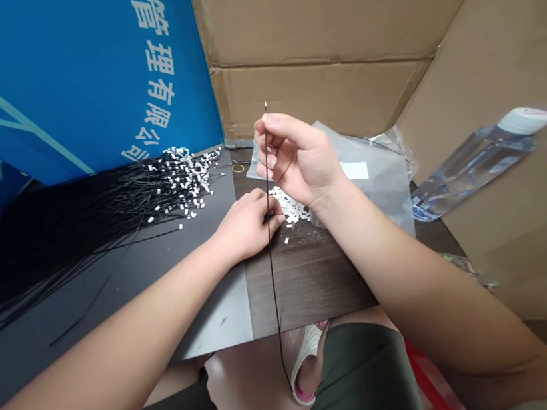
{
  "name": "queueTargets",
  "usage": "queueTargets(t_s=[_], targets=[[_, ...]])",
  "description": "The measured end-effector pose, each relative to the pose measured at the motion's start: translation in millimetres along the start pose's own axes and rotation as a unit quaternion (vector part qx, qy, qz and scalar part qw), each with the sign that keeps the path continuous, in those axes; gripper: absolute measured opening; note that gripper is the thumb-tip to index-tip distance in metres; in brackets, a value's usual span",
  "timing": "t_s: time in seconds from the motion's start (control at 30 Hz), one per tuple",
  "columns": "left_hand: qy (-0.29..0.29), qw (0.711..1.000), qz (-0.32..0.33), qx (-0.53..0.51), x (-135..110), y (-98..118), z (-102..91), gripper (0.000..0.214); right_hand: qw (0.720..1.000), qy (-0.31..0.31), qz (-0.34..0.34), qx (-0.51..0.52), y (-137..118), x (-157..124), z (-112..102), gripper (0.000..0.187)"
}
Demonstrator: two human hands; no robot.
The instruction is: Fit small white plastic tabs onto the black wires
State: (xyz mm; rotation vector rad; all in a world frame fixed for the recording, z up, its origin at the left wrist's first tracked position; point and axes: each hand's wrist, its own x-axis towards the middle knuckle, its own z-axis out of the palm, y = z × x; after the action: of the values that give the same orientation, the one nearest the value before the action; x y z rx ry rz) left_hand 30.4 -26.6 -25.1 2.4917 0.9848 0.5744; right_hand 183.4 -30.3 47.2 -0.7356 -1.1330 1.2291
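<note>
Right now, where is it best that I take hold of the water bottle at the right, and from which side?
Grip the water bottle around its middle, from above: it lies tilted against the cardboard, which blocks its underside, and its long body offers more grip than the white cap. Your right hand is nearer.

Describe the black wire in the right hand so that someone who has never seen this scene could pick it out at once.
On the dark table in front of the blue banner, thin black wires fan out to the left. The lone wire is pinched upright in the right hand; unlike the others, it hangs down past the table edge toward the lap.
</note>
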Motion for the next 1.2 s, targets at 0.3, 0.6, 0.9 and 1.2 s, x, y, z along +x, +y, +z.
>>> queueTargets(t_s=[0.3,0.6,0.9,1.2], targets=[[0.018,0.999,-0.031,-0.022,0.2,7.2,4.9,0.011,1.000,-0.003,0.021,0.011,6.5,-1.1,1.2,0.026],[0.164,0.872,-0.149,-0.438,5.8,-15.7,-50.7,0.016,0.997,0.042,0.058,-0.032,27.1,2.9,3.1,0.019],[0.198,0.856,-0.117,-0.464,-7.8,-43.7,-52.7,0.039,0.973,0.011,0.021,-0.229,54.5,1.6,3.4,0.020],[0.170,0.870,-0.121,-0.447,-14.2,-40.1,-55.9,0.039,0.938,-0.056,-0.060,-0.338,52.6,-5.8,2.0,0.019]])
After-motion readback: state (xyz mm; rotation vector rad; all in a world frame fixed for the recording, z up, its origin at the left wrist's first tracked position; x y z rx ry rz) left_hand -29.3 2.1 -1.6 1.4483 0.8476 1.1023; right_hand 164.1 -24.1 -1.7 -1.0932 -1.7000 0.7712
